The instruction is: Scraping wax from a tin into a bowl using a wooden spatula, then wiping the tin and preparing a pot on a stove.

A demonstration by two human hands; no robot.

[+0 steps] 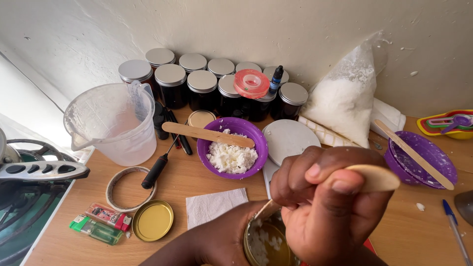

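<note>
Fingers [340, 189] of the right hand [330, 207] were closed on a wooden stick [377, 178]; the gold tin [266, 244] was steadied by the left hand [221, 246] for stirring.

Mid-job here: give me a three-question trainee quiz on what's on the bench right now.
1. True or false: the right hand grips a wooden stick over the gold tin.
2. What lies across the purple bowl of white flakes?
A a pen
B a wooden spatula
C a lighter
3. Fill in: the loose gold lid lies beside a white ____.

Key
1. true
2. B
3. paper napkin
</note>
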